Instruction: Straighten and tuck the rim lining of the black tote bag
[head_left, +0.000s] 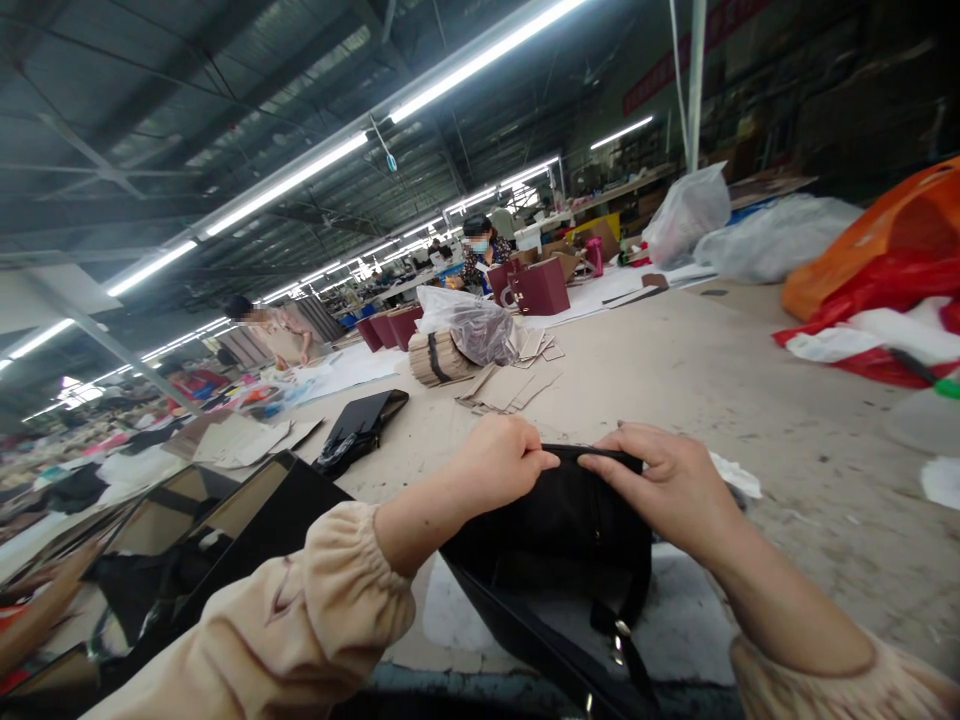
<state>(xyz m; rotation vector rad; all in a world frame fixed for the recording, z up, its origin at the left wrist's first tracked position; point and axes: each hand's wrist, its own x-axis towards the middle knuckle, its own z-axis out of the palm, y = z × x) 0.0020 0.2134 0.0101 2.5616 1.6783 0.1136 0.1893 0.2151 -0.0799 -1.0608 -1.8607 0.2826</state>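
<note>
A black bag (559,535) lies on the worktable (750,400) right in front of me. My left hand (499,462) is closed in a grip on the bag's top edge at the left. My right hand (671,482) pinches the same edge at the right, fingers curled over it. A strap with a metal buckle (616,635) hangs from the bag toward me. Both my sleeves are beige.
Open black boxes (247,520) stand at my left, a flat black piece (364,420) beyond them. Stacked cardboard pieces (510,380), a clear plastic bag (472,325) and dark red boxes (540,285) lie farther back. Orange and red plastic bags (885,260) are at right. Other people work in the distance.
</note>
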